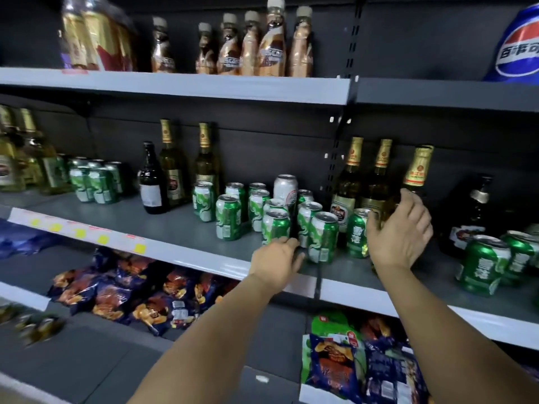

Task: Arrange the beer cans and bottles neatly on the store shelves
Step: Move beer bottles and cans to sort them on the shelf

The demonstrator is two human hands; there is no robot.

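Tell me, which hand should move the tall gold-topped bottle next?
The right hand, probably: it is already against that gold-topped bottle. The left hand is down by the green cans.
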